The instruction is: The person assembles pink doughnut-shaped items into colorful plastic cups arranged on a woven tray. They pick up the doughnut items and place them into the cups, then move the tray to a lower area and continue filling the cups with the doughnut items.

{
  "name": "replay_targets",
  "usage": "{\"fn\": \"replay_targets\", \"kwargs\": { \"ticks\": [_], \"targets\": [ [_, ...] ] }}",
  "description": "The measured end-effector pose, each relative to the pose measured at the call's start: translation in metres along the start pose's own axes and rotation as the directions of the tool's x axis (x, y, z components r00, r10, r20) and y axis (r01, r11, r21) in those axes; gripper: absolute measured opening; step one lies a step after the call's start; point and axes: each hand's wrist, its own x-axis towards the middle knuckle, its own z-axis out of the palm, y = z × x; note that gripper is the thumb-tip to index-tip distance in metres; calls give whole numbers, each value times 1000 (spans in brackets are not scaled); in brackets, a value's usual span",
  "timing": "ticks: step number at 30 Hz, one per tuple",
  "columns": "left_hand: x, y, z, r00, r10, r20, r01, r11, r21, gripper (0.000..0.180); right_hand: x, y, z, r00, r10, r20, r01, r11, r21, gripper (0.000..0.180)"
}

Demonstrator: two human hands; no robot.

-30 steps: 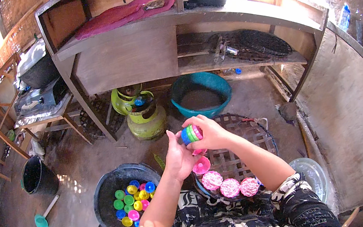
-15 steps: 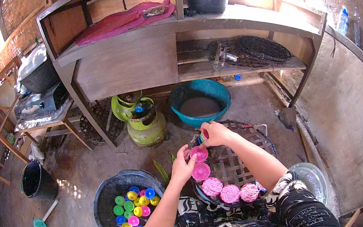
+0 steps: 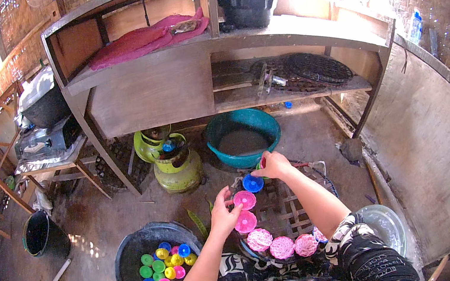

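Observation:
A woven basket (image 3: 297,223) lies in front of me with a curved row of small cups along its left and near rim. My right hand (image 3: 273,166) is closed around small plastic cups, of which a green and red edge shows; the rest is hidden by my fingers. Just below it sits a blue cup (image 3: 253,182). My left hand (image 3: 223,214) has its fingers apart, its thumb touching a pink cup (image 3: 244,200). Another pink cup (image 3: 245,222) follows, then several with frilly pink and white linings (image 3: 282,247) nearest me.
A black tub (image 3: 126,260) with several coloured cups stands at my left. Beyond the basket are a teal basin (image 3: 214,145) and a green gas cylinder (image 3: 179,175). A wooden shelf (image 3: 152,102) spans the back. A clear bowl (image 3: 387,226) is by my right arm.
A blue cup now sits beyond the pink ones, and my right hand has moved slightly right and away from it. My left hand is lower, still by the pink cup. The view has tilted slightly.

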Motion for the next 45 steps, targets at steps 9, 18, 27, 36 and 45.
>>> {"fn": "replay_targets", "kwargs": {
  "ticks": [9,18,27,36,45],
  "targets": [
    [-25,-8,-18,998,-23,-61,16,994,-104,70,8,36,-33,971,145,-192,-157,986,-47,75],
    [-43,-8,-37,996,-60,-69,54,995,-85,65,1,35,-20,979,175,-106,-180,983,-37,72],
    [9,34,-9,871,382,308,-490,672,555,71,-16,70,-31,952,281,-121,-294,950,-101,94],
    [80,40,44,868,137,477,-454,609,651,63,-22,99,-25,939,247,-237,-257,966,-11,66],
    [76,35,31,891,179,416,-400,743,537,64,-37,87,-24,944,244,-222,-248,969,6,57]
  ]
}}
